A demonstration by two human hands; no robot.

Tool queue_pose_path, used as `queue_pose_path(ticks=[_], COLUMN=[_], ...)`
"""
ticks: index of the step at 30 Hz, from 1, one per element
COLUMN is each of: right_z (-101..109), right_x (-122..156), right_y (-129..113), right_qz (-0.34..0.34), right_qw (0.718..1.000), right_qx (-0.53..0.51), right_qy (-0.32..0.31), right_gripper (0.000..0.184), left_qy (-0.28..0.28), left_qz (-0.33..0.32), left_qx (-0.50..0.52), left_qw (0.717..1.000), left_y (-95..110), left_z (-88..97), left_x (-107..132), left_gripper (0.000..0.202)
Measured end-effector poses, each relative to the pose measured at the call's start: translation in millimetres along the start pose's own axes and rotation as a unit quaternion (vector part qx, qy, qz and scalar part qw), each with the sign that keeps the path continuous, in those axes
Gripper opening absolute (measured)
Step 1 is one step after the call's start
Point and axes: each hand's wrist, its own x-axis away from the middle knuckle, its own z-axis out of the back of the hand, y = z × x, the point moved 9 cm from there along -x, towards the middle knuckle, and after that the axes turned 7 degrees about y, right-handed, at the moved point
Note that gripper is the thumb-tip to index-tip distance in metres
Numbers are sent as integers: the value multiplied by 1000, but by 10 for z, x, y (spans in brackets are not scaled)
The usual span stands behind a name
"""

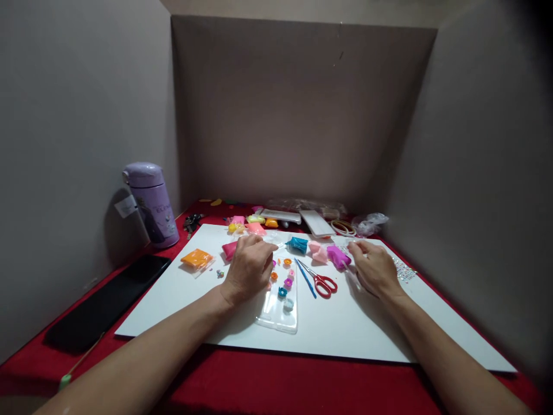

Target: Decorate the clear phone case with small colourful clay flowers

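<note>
My left hand (pixel 249 266) rests on the white board (pixel 181 294), fingers curled together over the top of a clear phone case (pixel 280 308) that carries several small coloured clay flowers. What its fingertips pinch is hidden. My right hand (pixel 374 267) lies further right, fingers closed on a thin clear plastic wrapper beside a magenta clay packet (pixel 337 255). A teal clay packet (pixel 298 244) and a pale pink one (pixel 318 252) lie between the hands. Red-handled scissors (pixel 322 281) and a blue tool (pixel 305 278) sit just right of the case.
An orange clay packet (pixel 197 259) lies at the board's left. More clay packets and plastic bags line the far edge. A purple flask (pixel 152 203) stands at the back left, a black phone (pixel 108 300) on the red cloth (pixel 276 386). Grey cardboard walls enclose three sides.
</note>
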Motion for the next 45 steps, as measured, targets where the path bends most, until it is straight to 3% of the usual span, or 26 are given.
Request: queue_pose_path(ticks=[5,12,20,27,32,45], right_z=[-147,-282,-261,-143,-54,-38], right_x=[101,139,61,42,48,71], right_y=[-122,-93,61,89,85,31], right_qz=[10,16,-39,-44,-49,-25], right_qw=[997,996,995,990,986,982], right_qx=[32,36,-74,-128,-141,-166], right_qy=[-72,-86,-46,36,73,85], right_gripper=[38,34,43,43,44,43], left_qy=[3,-7,-14,16,12,-24], left_qz=[0,10,34,128,166,188], left_qx=[9,22,32,11,18,46], left_qw=[1000,1000,999,992,986,981], left_y=[10,14,-3,-248,-309,-304], left_z=[-1,-29,-35,-34,-23,-68], left_x=[5,20,25,69,72,65], left_gripper=[22,23,23,24,18,15])
